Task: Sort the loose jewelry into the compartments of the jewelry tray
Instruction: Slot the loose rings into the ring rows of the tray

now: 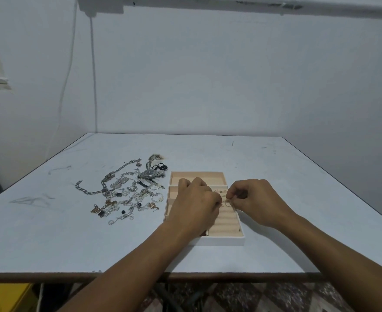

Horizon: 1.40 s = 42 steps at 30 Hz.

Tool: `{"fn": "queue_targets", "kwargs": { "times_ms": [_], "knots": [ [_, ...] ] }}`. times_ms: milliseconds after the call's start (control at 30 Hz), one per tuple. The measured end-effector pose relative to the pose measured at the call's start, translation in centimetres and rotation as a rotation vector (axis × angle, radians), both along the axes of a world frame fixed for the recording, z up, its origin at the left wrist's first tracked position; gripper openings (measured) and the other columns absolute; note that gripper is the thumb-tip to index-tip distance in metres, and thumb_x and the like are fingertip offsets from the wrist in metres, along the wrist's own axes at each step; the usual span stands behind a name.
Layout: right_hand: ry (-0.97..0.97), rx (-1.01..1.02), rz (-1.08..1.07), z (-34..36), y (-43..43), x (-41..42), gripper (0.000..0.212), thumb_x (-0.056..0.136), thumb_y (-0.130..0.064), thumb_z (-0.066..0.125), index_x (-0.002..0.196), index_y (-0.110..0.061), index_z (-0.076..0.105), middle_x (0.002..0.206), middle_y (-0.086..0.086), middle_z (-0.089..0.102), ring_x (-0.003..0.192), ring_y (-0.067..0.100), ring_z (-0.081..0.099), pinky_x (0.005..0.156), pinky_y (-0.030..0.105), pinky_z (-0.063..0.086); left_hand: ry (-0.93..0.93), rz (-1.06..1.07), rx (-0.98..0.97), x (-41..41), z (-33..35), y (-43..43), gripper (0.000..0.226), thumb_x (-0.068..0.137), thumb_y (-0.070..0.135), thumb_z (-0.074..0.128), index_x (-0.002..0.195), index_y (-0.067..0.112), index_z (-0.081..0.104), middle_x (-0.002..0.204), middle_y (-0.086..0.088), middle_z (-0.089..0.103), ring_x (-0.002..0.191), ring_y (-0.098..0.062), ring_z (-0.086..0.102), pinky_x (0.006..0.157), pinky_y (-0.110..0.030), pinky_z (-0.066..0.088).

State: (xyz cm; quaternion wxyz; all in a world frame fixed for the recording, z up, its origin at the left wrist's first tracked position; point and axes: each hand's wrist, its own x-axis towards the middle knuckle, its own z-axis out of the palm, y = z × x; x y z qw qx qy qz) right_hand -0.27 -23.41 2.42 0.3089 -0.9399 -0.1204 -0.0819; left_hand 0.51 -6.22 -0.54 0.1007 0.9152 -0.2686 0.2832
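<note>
Currently left hand (194, 201) and right hand (255, 199) pinch, apparently, thin gold wire ring (227, 202) at white beige-lined tray's (221, 240) 3 o'clock: light, slippery; grip band.

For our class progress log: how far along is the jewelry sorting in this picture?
Done: a few gold rings sit in the jewelry tray's ring rolls. In hand: the right hand pinches a thin gold piece over those rolls; the left hand curls beside it, its grip hidden. Left: most of it, the loose pile with chain and wristwatch lies on the table.
</note>
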Motion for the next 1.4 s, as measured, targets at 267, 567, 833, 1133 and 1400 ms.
{"fn": "queue_targets", "kwargs": {
  "times_ms": [267, 567, 833, 1133, 1400],
  "knots": [
    [-0.011, 0.016, 0.014, -0.2, -0.2, 0.0, 0.024, 0.083, -0.006, 0.065, 0.074, -0.027, 0.069, 0.070, -0.008, 0.069, 0.066, 0.003, 0.063, 0.062, 0.006, 0.044, 0.008, -0.004, -0.002, -0.2, 0.4, 0.2, 0.009, 0.071, 0.031, 0.064, 0.066, 0.028, 0.071, 0.058, 0.011, 0.064, 0.074, -0.019, 0.060, 0.064, -0.035, 0.031],
    [-0.029, 0.023, -0.002, -0.5, -0.2, 0.0, 0.025, 0.081, -0.005, 0.064, 0.072, -0.027, 0.068, 0.067, -0.008, 0.068, 0.063, 0.004, 0.062, 0.060, 0.008, 0.044, 0.041, -0.063, 0.136, -0.6, 0.9, 1.1, 0.025, 0.074, 0.032, 0.052, 0.080, 0.032, 0.077, 0.078, 0.013, 0.067, 0.090, -0.019, 0.055, 0.072, -0.034, 0.025],
    [-0.057, -0.082, 0.009, -0.6, -0.1, -0.6, 0.020, 0.086, -0.012, 0.060, 0.089, -0.025, 0.075, 0.083, -0.010, 0.069, 0.077, 0.006, 0.064, 0.075, 0.028, 0.054, 0.109, -0.005, -0.108, 0.2, 1.2, 2.8, 0.041, 0.083, 0.033, 0.038, 0.108, 0.028, 0.070, 0.099, 0.008, 0.068, 0.105, -0.018, 0.054, 0.082, -0.037, 0.027],
    [-0.104, -0.198, 0.051, -1.2, -0.4, -1.1, 0.029, 0.091, -0.017, 0.053, 0.109, -0.027, 0.073, 0.096, -0.021, 0.058, 0.087, 0.001, 0.054, 0.077, 0.012, 0.044, 0.164, 0.044, -0.123, 0.5, 2.0, 3.5, 0.034, 0.089, 0.030, 0.046, 0.118, 0.033, 0.064, 0.109, 0.013, 0.065, 0.112, -0.010, 0.049, 0.088, -0.032, 0.019],
    [-0.145, -0.237, 0.047, -1.8, -0.8, -1.7, 0.034, 0.095, -0.015, 0.047, 0.116, -0.029, 0.070, 0.094, -0.023, 0.048, 0.086, 0.000, 0.047, 0.067, 0.005, 0.035, 0.176, 0.037, -0.111, 0.9, 2.2, 2.4, 0.030, 0.092, 0.030, 0.050, 0.120, 0.036, 0.061, 0.112, 0.014, 0.064, 0.113, -0.009, 0.048, 0.092, -0.034, 0.021]
  ]
}}
